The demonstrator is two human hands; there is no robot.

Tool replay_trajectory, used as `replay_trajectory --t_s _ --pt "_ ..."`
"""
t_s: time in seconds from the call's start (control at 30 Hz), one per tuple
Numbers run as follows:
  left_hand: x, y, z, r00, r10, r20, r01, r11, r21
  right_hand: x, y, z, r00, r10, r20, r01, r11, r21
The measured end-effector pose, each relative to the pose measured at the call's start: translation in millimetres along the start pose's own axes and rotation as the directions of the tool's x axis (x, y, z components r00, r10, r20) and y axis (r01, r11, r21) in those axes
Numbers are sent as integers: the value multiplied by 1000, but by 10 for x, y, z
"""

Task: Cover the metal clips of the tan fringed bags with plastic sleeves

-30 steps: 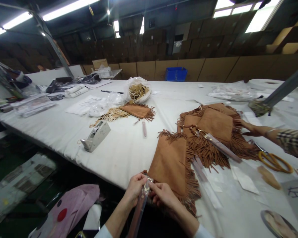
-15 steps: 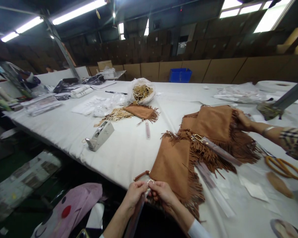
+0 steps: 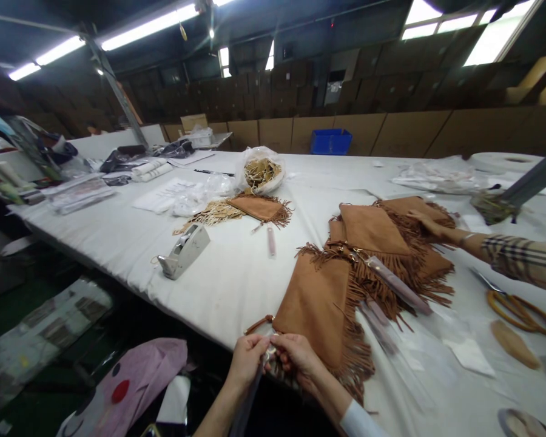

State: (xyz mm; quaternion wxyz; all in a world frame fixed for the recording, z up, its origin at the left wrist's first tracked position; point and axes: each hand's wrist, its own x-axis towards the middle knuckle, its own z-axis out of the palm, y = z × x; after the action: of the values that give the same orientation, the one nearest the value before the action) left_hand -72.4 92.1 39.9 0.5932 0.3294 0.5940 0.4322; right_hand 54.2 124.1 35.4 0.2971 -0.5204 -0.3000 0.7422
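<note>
My left hand [image 3: 246, 362] is closed in a pinch on a small metal clasp [image 3: 271, 350] at the end of a plastic-wrapped strap [image 3: 248, 397] that hangs past the table edge. Fingertip to fingertip with it, my right hand [image 3: 300, 358] pinches the same clasp. The fingers hide most of the clasp. Just beyond my hands lies a brown fringed pouch [image 3: 316, 303], with a short leather pull [image 3: 258, 324] at its near left corner. Several more fringed pouches [image 3: 375, 230] are piled behind it, and a wrapped strap [image 3: 398, 285] rests across their fringe.
A co-worker's hand [image 3: 430, 227] touches a pouch at right. Scissors [image 3: 521, 311] lie on the right. A tape dispenser [image 3: 185, 252] stands left, near the table edge. Farther back are a plastic bag of tan fringe [image 3: 260, 173], another pouch [image 3: 257, 207] and a blue bin [image 3: 331, 141].
The co-worker's hand has moved left onto a pouch at the back of the pile, and the piled pouches have shifted and spread. My hands stay together at the clasp, nearly unmoved.
</note>
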Motion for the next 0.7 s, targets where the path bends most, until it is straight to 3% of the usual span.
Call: replay_trajectory --t_s 0.17,0.3,0.4,0.53,0.6,0.7 --pt "-30 -42 -24 997 -49 56 54 995 -89 20 35 25 1000 -4 -22 3 1000 -15" --pt "-28 -65 0 996 -11 -85 10 1000 -20 29 40 36 999 -13 -46 12 999 -34" --pt "-59 -50 43 980 132 -151 -112 985 134 27 31 38 998 -13 -62 11 999 -35" --pt "-145 -11 63 894 436 -105 -337 809 482 5 2 54 998 16 -67 -17 1000 -13" --pt "-178 11 58 871 489 -53 -364 712 600 -12 -25 60 998 35 -45 -35 999 -1" --pt "-205 51 49 880 474 -13 -326 625 709 -33 -60 49 1000 2 -13 -3 998 -58"
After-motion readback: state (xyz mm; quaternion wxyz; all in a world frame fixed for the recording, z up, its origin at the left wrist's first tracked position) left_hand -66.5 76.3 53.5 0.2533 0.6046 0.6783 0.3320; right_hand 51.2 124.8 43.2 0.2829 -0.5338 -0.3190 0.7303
